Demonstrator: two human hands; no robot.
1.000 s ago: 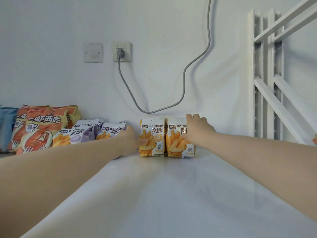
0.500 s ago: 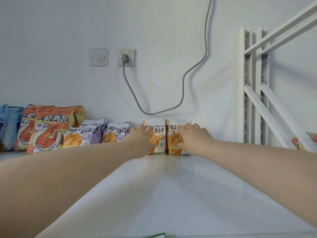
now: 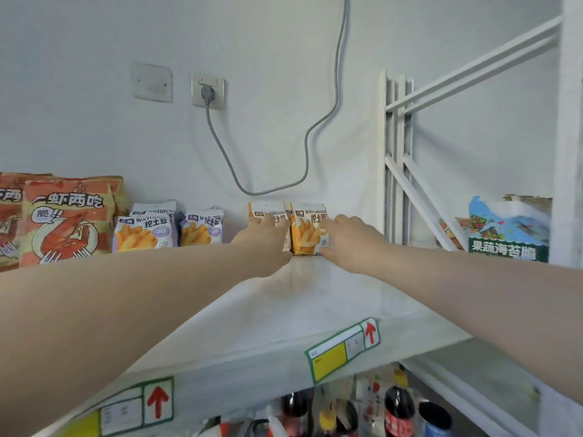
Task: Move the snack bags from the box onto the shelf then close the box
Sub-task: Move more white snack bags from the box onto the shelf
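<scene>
Two orange snack bags stand side by side at the back of the white shelf (image 3: 315,294), against the wall. My left hand (image 3: 265,241) rests with fingers stretched on the front of the left orange bag (image 3: 262,209) and hides its lower half. My right hand (image 3: 350,241) touches the right edge of the right orange bag (image 3: 307,231) with loose fingers. Neither hand closes around a bag. The box is out of view.
Two purple snack bags (image 3: 142,231) and big shrimp-cracker bags (image 3: 63,222) stand to the left. A seaweed bag (image 3: 508,231) sits beyond the white shelf frame (image 3: 397,152) on the right. A grey cable (image 3: 315,127) hangs from a wall socket (image 3: 208,89). Bottles (image 3: 397,408) stand below the shelf.
The view has pulled back and tilted down, so the shelf's front edge and the bottles below now show. Both hands stay at the orange bags, with fingers slackened.
</scene>
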